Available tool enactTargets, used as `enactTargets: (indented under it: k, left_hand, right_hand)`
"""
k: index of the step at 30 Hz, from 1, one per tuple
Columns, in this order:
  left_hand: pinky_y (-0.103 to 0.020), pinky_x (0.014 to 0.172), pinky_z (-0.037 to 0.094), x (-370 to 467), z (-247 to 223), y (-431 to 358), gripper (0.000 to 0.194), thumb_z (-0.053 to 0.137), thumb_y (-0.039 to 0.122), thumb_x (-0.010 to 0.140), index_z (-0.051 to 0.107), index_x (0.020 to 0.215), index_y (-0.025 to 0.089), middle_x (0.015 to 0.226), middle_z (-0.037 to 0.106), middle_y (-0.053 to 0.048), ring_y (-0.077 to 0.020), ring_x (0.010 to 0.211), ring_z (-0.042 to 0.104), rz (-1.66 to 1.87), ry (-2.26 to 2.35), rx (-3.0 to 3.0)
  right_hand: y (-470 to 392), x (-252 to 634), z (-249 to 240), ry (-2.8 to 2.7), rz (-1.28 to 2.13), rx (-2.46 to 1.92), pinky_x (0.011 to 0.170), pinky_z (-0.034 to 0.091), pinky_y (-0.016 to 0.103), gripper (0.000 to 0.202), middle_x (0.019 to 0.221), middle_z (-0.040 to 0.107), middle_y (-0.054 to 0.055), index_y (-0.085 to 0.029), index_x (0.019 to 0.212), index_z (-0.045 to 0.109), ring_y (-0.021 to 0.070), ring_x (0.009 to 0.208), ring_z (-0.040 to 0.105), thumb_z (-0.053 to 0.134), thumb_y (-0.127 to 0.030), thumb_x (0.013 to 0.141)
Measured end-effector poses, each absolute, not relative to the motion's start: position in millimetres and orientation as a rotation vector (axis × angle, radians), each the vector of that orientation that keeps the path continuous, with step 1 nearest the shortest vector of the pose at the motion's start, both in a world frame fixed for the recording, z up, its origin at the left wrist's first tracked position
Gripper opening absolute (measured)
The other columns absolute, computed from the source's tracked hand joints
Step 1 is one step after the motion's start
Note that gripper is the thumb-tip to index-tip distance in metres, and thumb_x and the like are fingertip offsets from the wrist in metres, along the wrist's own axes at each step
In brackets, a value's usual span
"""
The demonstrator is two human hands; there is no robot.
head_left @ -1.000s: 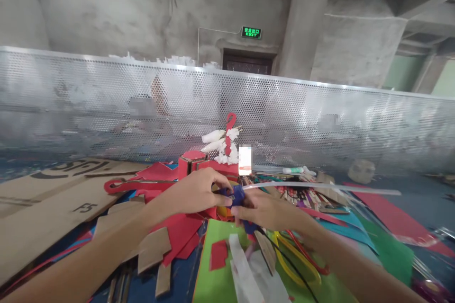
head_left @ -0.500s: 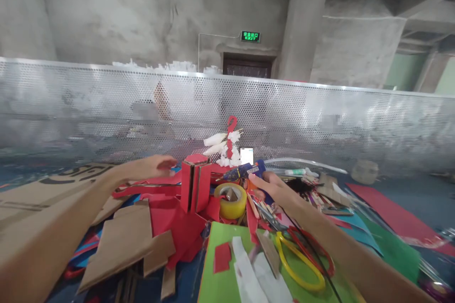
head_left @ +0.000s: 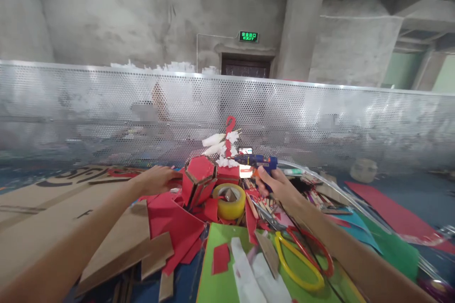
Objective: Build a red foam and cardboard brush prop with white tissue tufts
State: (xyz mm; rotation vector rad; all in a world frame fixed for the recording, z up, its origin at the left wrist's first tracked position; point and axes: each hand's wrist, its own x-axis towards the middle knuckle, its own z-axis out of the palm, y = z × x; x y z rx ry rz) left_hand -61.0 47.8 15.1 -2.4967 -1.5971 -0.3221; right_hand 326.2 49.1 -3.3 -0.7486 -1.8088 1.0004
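Note:
My left hand (head_left: 159, 180) is at the left side of a red six-sided cardboard box (head_left: 200, 173), its fingertips against the box and partly hidden. The box leans so that its red top face and brown cut edges show. My right hand (head_left: 275, 183) is closed around a blue hot glue gun (head_left: 262, 162), whose nozzle points left. Behind the box and the glue gun's nozzle stands a red hook-shaped piece (head_left: 229, 125) with white flowers (head_left: 214, 140). Just right of the box sits a yellow tape roll (head_left: 230, 209).
Red sheets (head_left: 174, 227) and brown cardboard pieces (head_left: 117, 241) lie at left. Yellow-handled scissors (head_left: 300, 272) and white scraps (head_left: 245, 265) rest on a green board (head_left: 215, 232). A perforated metal screen (head_left: 302, 118) stands behind; a clear tube (head_left: 341, 184) curves at right.
My left hand has reached the box, which has tipped so its top shows. The glue gun has moved slightly right and up. A red strip has shifted left onto the cardboard.

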Motion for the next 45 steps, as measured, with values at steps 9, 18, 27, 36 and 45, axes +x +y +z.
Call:
enactTargets:
  k: [9, 18, 27, 36, 45]
  left_hand:
    - [-0.027, 0.067, 0.041, -53.6, 6.3, 59.5, 0.03, 0.043, 0.039, 0.099, 0.068, 0.109, 0.028, 0.099, 0.075, -0.007, -0.0245, 0.088, 0.07, -0.098, -1.436, -2.408]
    - [-0.026, 0.072, 0.045, -56.9, 1.2, 62.7, 0.028, 0.048, 0.041, 0.096, 0.069, 0.11, 0.03, 0.096, 0.075, -0.007, -0.0235, 0.09, 0.069, -0.116, -1.491, -2.405]
    - [-0.026, 0.074, 0.044, -57.5, -1.6, 63.6, 0.023, 0.052, 0.038, 0.093, 0.068, 0.105, 0.028, 0.091, 0.074, -0.006, -0.0233, 0.091, 0.068, -0.15, -1.526, -2.424]
    - [-0.026, 0.074, 0.045, -56.8, -1.4, 63.1, 0.022, 0.05, 0.037, 0.094, 0.068, 0.103, 0.029, 0.094, 0.075, -0.005, -0.0233, 0.091, 0.068, -0.131, -1.514, -2.426]
    - [-0.026, 0.073, 0.046, -61.8, -5.8, 68.0, 0.018, 0.05, 0.035, 0.094, 0.067, 0.1, 0.028, 0.095, 0.075, -0.005, -0.0224, 0.089, 0.07, -0.104, -1.435, -2.409]
  right_hand:
    - [44.7, 335.3, -3.9, -2.199, 0.244, -0.697, 0.069, 0.042, 0.029, 0.034, 0.076, 0.059, 0.002, -0.018, 0.085, 0.061, 0.0167, 0.07, 0.051, 0.048, -0.047, 0.098]
    - [42.8, 328.6, -10.2, -2.297, -0.144, -0.734, 0.071, 0.04, 0.029, 0.031, 0.077, 0.062, 0.004, -0.02, 0.08, 0.057, 0.0173, 0.072, 0.053, 0.047, -0.042, 0.099]
    - [43.9, 328.7, -12.6, -2.305, -0.235, -0.718, 0.073, 0.039, 0.029, 0.03, 0.083, 0.064, 0.005, -0.019, 0.084, 0.059, 0.0181, 0.076, 0.056, 0.048, -0.041, 0.1]
    - [41.0, 331.4, -8.7, -2.381, -0.181, -0.658, 0.07, 0.038, 0.028, 0.038, 0.076, 0.062, 0.003, -0.019, 0.078, 0.058, 0.0166, 0.07, 0.053, 0.048, -0.048, 0.099]
    - [44.1, 327.4, -14.7, -2.265, -0.243, -0.736, 0.075, 0.039, 0.03, 0.034, 0.082, 0.065, 0.006, -0.019, 0.082, 0.059, 0.0196, 0.077, 0.056, 0.045, -0.044, 0.101]
